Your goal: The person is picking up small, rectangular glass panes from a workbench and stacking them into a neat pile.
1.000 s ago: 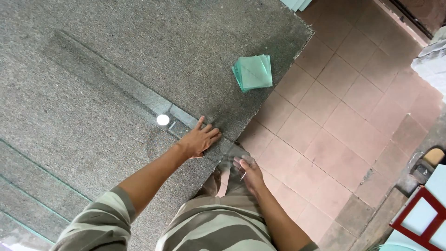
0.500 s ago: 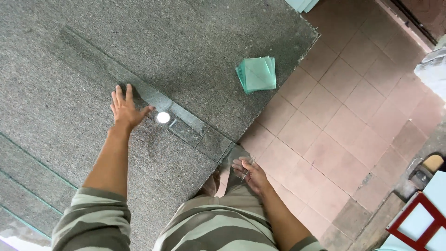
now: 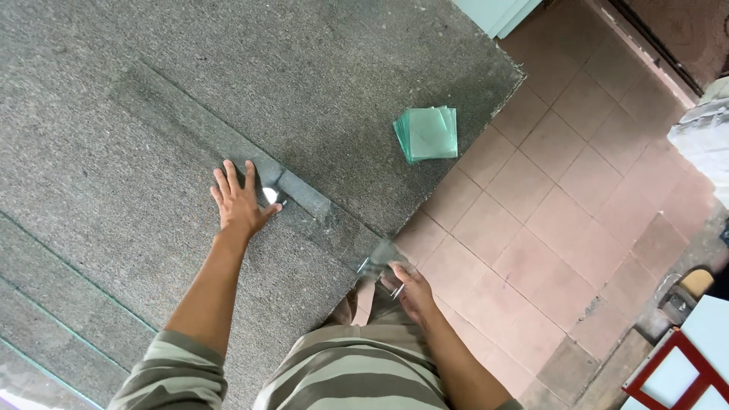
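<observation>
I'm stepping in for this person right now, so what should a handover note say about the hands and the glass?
Left hand: flat, fingers spread, pressing the clear glass strip onto the grey carpeted table.
Right hand: fingers grip the strip's near end at the table edge.
Stack of green-tinted glass squares sits near the table's far edge.
Done: squares already stacked.
Left: the strip, apparently still in one piece.

A large worktable (image 3: 114,91) covered in grey carpet-like felt fills the left and centre. Beside it the floor (image 3: 577,228) is laid with square pinkish-brown tiles in even daylight. A red-framed panel (image 3: 687,376) stands on the floor at the lower right corner.
</observation>
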